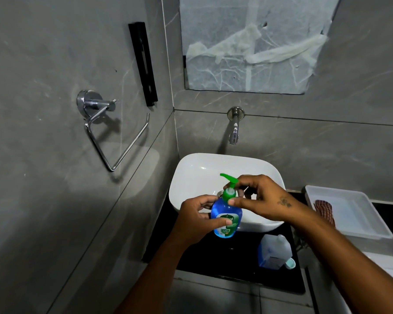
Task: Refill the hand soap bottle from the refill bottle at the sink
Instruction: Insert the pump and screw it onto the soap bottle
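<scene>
Soap bottle [226,217]: clear blue, green-and-white label, green pump [229,182] seated on neck, nozzle aimed up-left. I held it upright over front edge of white sink [191,173], my left hand [197,217] wrapped round body, my right hand [261,197] pinching green collar. Refill bottle [274,251]: pale translucent jug, stood on black counter [213,252] right of it, uncapped. Teal cap [290,263] lay just beside its base.

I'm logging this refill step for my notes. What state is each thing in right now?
hand soap bottle: upright, held over the counter, pump on
left hand: grips the bottle body
right hand: fingers on the green pump collar
refill bottle: on the counter, its cap beside it
tap: no water running
sink: no water standing in it
</scene>
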Demonstrator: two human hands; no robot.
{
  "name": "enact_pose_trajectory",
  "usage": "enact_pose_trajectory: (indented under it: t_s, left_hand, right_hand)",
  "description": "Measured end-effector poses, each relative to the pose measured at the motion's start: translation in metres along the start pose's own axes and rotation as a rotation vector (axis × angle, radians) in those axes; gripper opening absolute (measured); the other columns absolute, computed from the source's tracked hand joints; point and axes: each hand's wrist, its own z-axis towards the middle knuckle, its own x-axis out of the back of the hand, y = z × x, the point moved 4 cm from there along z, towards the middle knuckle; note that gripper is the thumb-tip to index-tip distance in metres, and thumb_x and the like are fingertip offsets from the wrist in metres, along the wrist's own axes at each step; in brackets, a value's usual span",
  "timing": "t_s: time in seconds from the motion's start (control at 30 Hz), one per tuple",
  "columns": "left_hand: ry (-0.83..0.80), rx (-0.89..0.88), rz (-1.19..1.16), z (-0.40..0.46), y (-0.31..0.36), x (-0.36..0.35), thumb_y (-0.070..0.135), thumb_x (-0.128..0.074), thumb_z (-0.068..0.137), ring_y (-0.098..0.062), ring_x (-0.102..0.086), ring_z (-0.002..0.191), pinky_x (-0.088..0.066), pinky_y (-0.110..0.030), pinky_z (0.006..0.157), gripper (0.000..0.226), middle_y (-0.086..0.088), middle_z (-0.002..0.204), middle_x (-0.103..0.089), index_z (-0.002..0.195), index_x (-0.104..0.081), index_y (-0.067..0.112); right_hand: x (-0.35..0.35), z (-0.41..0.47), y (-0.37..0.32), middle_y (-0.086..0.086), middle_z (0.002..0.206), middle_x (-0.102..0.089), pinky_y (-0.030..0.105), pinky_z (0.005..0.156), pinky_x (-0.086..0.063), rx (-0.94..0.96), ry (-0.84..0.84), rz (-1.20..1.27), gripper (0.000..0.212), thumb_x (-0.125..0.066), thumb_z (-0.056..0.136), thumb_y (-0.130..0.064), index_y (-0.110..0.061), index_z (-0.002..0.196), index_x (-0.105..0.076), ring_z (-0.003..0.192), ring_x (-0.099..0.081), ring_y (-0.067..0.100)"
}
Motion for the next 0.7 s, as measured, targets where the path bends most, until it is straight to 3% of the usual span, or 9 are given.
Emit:
enact_pose_trajectory:
  t_s: [0.07, 0.2, 0.33, 0.47, 0.57, 0.7]
  left_hand:
    - [0.018, -0.001, -0.003, 0.000, -0.001, 0.001, 0.014, -0.092, 0.068, -0.020, -0.074, 0.098, -0.063, -0.027, 0.076, 0.041, 0.004, 0.100, -0.078, 0.100, -0.074, 0.033]
    - [0.025, 0.006, -0.008, 0.003, -0.001, 0.003, 0.014, -0.091, 0.070, -0.019, -0.074, 0.098, -0.061, -0.024, 0.076, 0.040, 0.002, 0.100, -0.078, 0.104, -0.074, 0.027]
    - [0.013, 0.013, -0.010, 0.006, 0.001, 0.004, 0.012, -0.091, 0.071, -0.019, -0.074, 0.100, -0.060, -0.021, 0.076, 0.042, 0.003, 0.103, -0.077, 0.107, -0.073, 0.025]
    - [0.015, 0.002, -0.003, 0.007, 0.003, 0.003, 0.012, -0.090, 0.072, -0.016, -0.073, 0.099, -0.059, -0.019, 0.075, 0.041, 0.007, 0.102, -0.077, 0.105, -0.072, 0.029]
    - [0.011, -0.006, 0.005, 0.009, 0.003, 0.002, 0.013, -0.089, 0.073, -0.020, -0.073, 0.102, -0.061, -0.023, 0.079, 0.041, 0.003, 0.106, -0.077, 0.108, -0.072, 0.024]
    - [0.023, -0.018, -0.003, 0.009, 0.005, 0.002, 0.013, -0.090, 0.072, -0.017, -0.073, 0.100, -0.059, -0.019, 0.076, 0.041, 0.007, 0.101, -0.078, 0.104, -0.072, 0.030]
  right_hand:
    - [-0.003, 0.000, 0.006, -0.018, 0.073, -0.061, 0.021, 0.060, -0.044, -0.021, 0.108, -0.008, 0.014, -0.082, 0.075, -0.036, -0.040, 0.081, -0.070, 0.064, -0.051, 0.004]
    - [-0.011, -0.003, 0.012, -0.008, 0.097, -0.068, 0.021, 0.069, -0.048, 0.012, 0.140, 0.007, 0.031, -0.076, 0.083, -0.030, -0.027, 0.114, -0.071, 0.084, -0.061, 0.014]
    - [-0.010, -0.003, 0.017, -0.015, 0.096, -0.067, 0.017, 0.070, -0.045, -0.037, 0.260, 0.022, 0.028, -0.082, 0.073, -0.042, -0.038, 0.098, -0.071, 0.087, -0.062, 0.010]
    - [-0.013, -0.003, 0.016, -0.016, 0.109, -0.067, 0.011, 0.073, -0.047, -0.001, 0.251, 0.034, 0.040, -0.077, 0.072, -0.052, -0.043, 0.110, -0.068, 0.098, -0.063, 0.005]
    - [-0.012, -0.004, 0.021, -0.015, 0.096, -0.066, 0.011, 0.073, -0.045, -0.049, 0.317, -0.025, 0.040, -0.076, 0.065, -0.063, -0.043, 0.098, -0.066, 0.092, -0.062, 0.003]
    - [-0.014, -0.006, 0.025, -0.015, 0.109, -0.066, 0.020, 0.081, -0.051, -0.041, 0.280, 0.023, 0.049, -0.076, 0.071, -0.054, -0.037, 0.116, -0.064, 0.101, -0.062, 0.007]
